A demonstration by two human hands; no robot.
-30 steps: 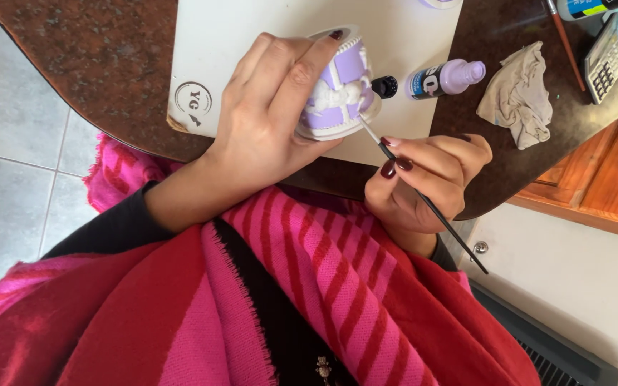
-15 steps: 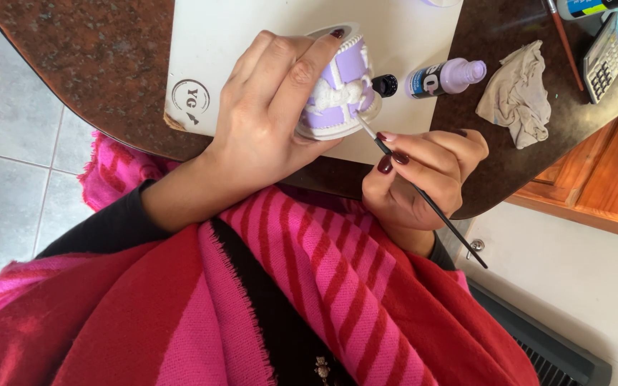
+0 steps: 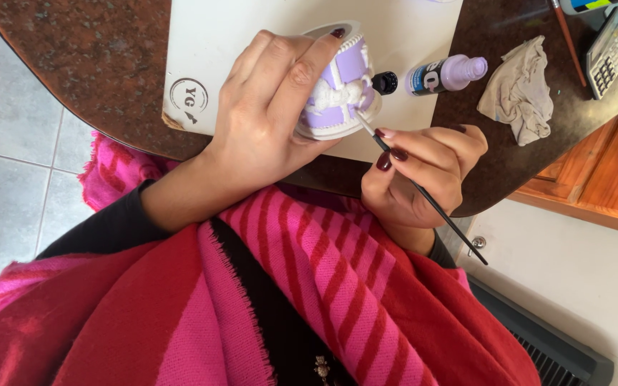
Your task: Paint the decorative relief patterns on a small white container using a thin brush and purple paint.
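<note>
Head view, looking down over a red and pink striped shawl (image 3: pixel 309 286) at the edge of a dark stone desk (image 3: pixel 87 57). The left hand (image 3: pixel 266 121) is closed around a small purple and white pot (image 3: pixel 341 89), fingers wrapped over its side and a fingertip on its rim; the pot is held tilted above a white board (image 3: pixel 252 36) that lies on the desk. The right hand (image 3: pixel 423 171) pinches a thin dark brush (image 3: pixel 423 191) between thumb and fingers. The brush tip touches the pot's white raised trim, while the handle slants down and away past the desk edge. Just beside the pot, on the board, lies a lilac paint bottle (image 3: pixel 443 74) on its side, with a black cap (image 3: pixel 385 83) near its neck. Farther right on the desk rests a crumpled cloth (image 3: pixel 520 89), with a calculator (image 3: pixel 606 53) beyond it at the corner.
</note>
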